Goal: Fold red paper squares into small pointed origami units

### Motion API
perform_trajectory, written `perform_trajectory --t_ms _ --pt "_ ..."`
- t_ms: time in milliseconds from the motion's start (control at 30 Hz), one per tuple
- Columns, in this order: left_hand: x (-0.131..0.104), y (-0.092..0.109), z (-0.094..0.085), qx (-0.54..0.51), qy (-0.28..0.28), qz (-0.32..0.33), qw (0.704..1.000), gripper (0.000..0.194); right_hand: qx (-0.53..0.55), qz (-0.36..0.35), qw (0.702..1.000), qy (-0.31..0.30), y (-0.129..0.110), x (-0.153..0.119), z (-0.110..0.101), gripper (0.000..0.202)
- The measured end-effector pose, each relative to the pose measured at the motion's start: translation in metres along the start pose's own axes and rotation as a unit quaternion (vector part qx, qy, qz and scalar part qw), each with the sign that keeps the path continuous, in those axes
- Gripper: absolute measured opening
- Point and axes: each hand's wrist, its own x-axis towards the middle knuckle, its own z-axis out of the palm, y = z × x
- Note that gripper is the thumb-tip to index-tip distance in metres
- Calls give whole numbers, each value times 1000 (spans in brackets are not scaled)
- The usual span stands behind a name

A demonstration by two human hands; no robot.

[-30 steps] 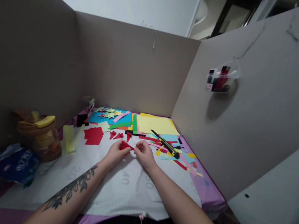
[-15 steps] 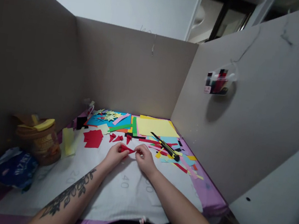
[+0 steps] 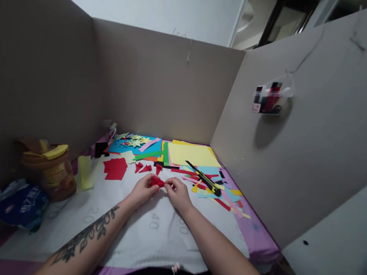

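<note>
A small folded piece of red paper is held above the white sheet. My left hand pinches it from the left, and the fingertips of my right hand close on its right end. Just beyond my hands lie several small red folded pieces. To their left is a larger stack of red paper. A black and yellow cutter rests on coloured strips to the right of my right hand.
Yellow sheets and a blue sheet with paper stars lie at the back. At the left stand a brown tub and a blue bag. Panels enclose three sides; a clear container hangs on the right one.
My right fingertips have moved slightly left onto the red paper, whose pointed right end now looks shorter and folded. The camera view has shifted slightly.
</note>
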Motion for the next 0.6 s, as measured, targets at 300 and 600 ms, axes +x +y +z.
perform_trajectory --t_ms 300,600 --pt "-3 4 0 157 15 74 985 21 63 57 996 7 -7 -1 3 5" --pt "2 -3 1 33 55 66 996 37 159 123 979 -30 -2 2 9 9"
